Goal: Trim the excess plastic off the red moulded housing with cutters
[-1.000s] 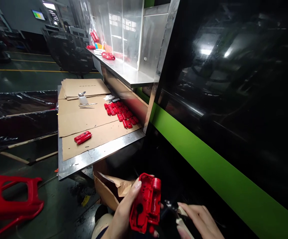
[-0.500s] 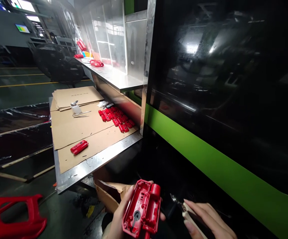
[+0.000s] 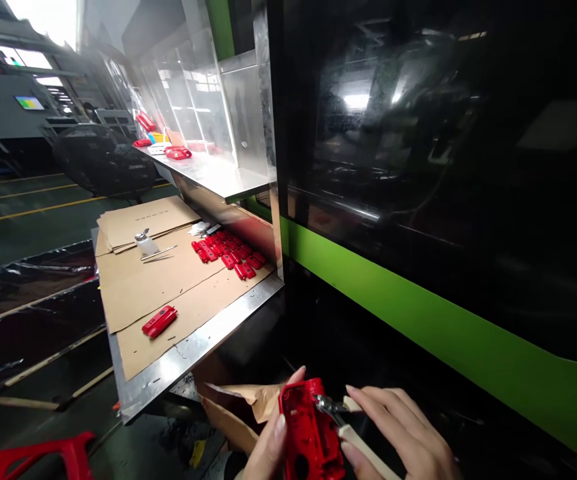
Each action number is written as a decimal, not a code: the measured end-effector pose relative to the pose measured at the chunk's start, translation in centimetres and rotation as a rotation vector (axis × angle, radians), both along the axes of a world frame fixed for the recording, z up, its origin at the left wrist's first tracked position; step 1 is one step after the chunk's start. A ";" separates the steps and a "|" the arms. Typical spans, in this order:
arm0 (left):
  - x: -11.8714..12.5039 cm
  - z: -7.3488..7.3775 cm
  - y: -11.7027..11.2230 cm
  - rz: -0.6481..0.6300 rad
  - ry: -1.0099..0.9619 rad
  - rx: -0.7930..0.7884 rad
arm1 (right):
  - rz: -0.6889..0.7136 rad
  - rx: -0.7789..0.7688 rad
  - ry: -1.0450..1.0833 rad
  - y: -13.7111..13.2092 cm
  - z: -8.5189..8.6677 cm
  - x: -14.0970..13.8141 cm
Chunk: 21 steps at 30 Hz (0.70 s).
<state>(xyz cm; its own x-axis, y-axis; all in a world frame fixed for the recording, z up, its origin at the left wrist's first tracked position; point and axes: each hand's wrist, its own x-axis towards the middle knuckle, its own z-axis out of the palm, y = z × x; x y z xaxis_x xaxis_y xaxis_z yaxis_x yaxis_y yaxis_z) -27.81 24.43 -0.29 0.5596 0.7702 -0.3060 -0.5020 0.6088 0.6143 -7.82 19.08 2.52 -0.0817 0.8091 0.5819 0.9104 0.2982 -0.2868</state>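
At the bottom of the view my left hand (image 3: 267,445) grips a red plastic housing (image 3: 304,427), its hollow inner side facing up toward me. My right hand (image 3: 403,427) is closed around the pale handles of a pair of nippers (image 3: 351,427). The metal jaws reach the upper right part of the housing and appear to touch it. Whether the jaws are closed on plastic I cannot tell. A similar red housing (image 3: 159,322) lies alone on the cardboard-covered bench (image 3: 188,337) to the left.
Several red housings (image 3: 228,250) are grouped at the bench's right back. A small dispenser bottle (image 3: 145,243) and tweezers (image 3: 158,253) lie near stacked cardboard (image 3: 146,217). A metal shelf (image 3: 208,172) overhangs the bench. A black and green machine (image 3: 368,287) stands at right.
The nippers have moved left from beside the housing onto its upper right part. The housing has turned and shifted right in my left hand. The camera view has tilted.
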 end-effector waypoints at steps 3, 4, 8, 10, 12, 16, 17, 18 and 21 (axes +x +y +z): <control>0.3 0.4 0.0 -0.002 -0.027 0.044 | 0.031 0.015 -0.053 0.3 0.3 -0.3; 0.4 0.5 -0.1 -0.002 -0.045 0.051 | 0.026 0.015 -0.055 0.3 0.3 -0.4; 0.6 0.5 -0.7 0.003 -0.106 0.032 | 0.021 0.020 -0.052 0.4 0.4 -0.9; 0.7 0.1 -0.8 0.011 -0.131 0.023 | 0.019 0.030 -0.048 0.5 0.4 -1.1; 0.8 -0.2 -0.9 0.029 -0.138 0.027 | 0.013 0.032 -0.044 0.4 0.3 -1.2; 1.0 -0.6 -1.1 0.035 -0.140 0.019 | 0.002 0.030 -0.040 0.2 0.1 -1.3; 0.9 -0.6 -1.1 0.033 -0.133 0.017 | 0.003 0.029 -0.040 0.1 0.0 -1.4; 0.9 -0.7 -1.1 0.034 -0.119 0.023 | -0.002 0.025 -0.034 -0.1 -0.2 -1.5; 0.8 -0.8 -1.2 0.064 -0.021 0.079 | -0.052 0.014 0.046 -0.4 -1.0 -2.2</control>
<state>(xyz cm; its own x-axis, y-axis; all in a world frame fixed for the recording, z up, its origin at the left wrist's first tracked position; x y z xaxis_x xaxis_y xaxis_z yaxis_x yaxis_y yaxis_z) -27.01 23.24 -1.14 0.5140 0.8261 -0.2312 -0.5520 0.5248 0.6479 -10.01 18.69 1.55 -0.0123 0.8035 0.5951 0.9109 0.2546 -0.3249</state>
